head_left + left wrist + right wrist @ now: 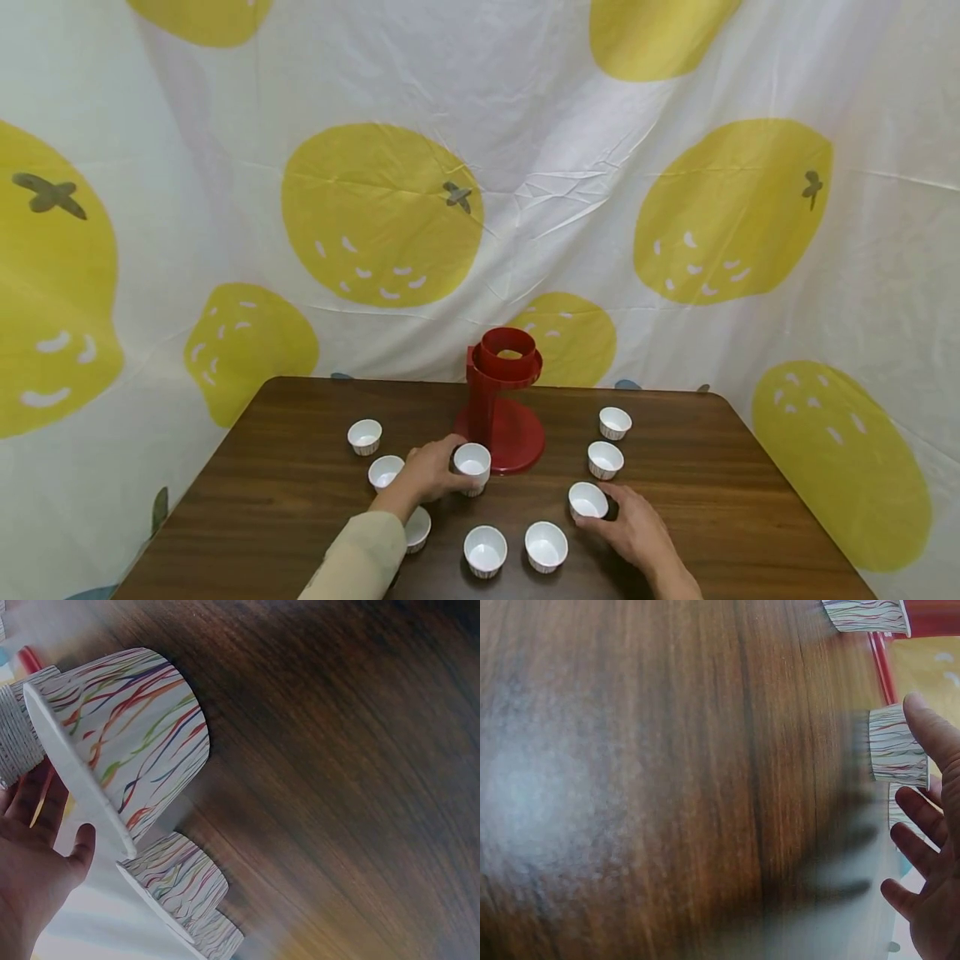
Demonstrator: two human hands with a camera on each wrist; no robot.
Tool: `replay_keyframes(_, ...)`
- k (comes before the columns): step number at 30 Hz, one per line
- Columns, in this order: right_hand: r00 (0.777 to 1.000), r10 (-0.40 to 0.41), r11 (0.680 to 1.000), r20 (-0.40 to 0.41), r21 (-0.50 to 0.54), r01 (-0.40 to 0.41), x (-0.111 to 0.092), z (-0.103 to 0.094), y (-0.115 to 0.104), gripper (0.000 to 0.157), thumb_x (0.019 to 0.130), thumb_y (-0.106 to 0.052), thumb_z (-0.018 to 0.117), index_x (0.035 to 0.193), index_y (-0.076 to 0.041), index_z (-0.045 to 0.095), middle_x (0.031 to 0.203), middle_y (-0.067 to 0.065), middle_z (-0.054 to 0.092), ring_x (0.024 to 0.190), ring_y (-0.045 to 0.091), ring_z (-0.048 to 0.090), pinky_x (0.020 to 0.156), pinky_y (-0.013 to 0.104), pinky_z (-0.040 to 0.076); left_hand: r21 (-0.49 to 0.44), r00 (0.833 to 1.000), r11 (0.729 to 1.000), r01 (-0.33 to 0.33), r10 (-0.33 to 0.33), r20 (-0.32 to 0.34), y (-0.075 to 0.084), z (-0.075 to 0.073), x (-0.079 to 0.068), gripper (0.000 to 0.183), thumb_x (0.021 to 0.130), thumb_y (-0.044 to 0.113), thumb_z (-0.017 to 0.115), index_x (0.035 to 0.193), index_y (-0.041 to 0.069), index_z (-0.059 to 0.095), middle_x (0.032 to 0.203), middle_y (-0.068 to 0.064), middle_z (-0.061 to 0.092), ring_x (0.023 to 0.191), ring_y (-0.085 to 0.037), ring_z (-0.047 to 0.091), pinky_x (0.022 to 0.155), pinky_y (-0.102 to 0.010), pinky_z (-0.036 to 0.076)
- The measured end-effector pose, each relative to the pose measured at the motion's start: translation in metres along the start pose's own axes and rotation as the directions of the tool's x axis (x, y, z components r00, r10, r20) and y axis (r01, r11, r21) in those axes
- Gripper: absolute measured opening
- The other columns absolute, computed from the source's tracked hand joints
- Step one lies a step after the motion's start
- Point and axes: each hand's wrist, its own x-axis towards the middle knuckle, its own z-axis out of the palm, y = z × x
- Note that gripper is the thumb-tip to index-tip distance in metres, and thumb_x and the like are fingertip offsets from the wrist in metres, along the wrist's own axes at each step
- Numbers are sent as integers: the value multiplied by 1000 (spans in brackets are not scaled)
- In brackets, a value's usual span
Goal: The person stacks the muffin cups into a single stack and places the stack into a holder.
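Near the red stand, my left hand (431, 471) grips a small stack of white paper cups (472, 461), thumb on the near side and fingers behind. In the left wrist view, this hand (34, 862) is around the stacked cups (21, 731), whose sides carry thin lines. My right hand (637, 529) pinches another paper cup (587, 502) at the right, thumb at its near side and a finger at its far side. The right wrist view has the thumb (930, 731) overlapping this cup (898, 746), with the other fingers spread.
A red stand (517, 433) with a ring-shaped top stands at the back middle. More paper cups curve around on the left (365, 437), at the front (485, 550) and on the right (615, 422). Behind the brown wooden table (720, 467) hangs a lemon-print cloth (555, 208).
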Motion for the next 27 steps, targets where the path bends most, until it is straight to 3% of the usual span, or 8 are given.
replay_keyframes(13, 999, 47, 998, -26, 50, -46, 0, -1, -3, 67, 76, -47, 83, 122, -3, 65, 119, 18, 66, 111, 38, 61, 90, 56, 45, -6, 1000, 1000, 29, -29, 9, -4, 3, 3, 57, 77, 38, 84, 121, 10, 61, 109, -8, 68, 102, -30, 62, 92, -56, 38)
replay_keyframes(21, 997, 69, 993, -19, 96, -67, 3, -3, -12, 76, 78, -49, 81, 134, -2, 59, 126, 24, 62, 116, 41, 58, 93, 56, 45, -43, 998, 998, 56, -55, 24, -1, 1, 2, 59, 75, 38, 86, 122, 13, 61, 108, -7, 68, 100, -30, 62, 91, -54, 42)
replay_keyframes(27, 997, 68, 990, -36, 124, -63, 8, -5, -17, 73, 79, -45, 81, 131, 0, 60, 125, 24, 63, 117, 40, 58, 95, 55, 44, -62, 997, 996, 62, -59, 49, 2, 0, 3, 59, 73, 38, 88, 120, 15, 63, 108, -5, 68, 100, -29, 61, 90, -52, 45)
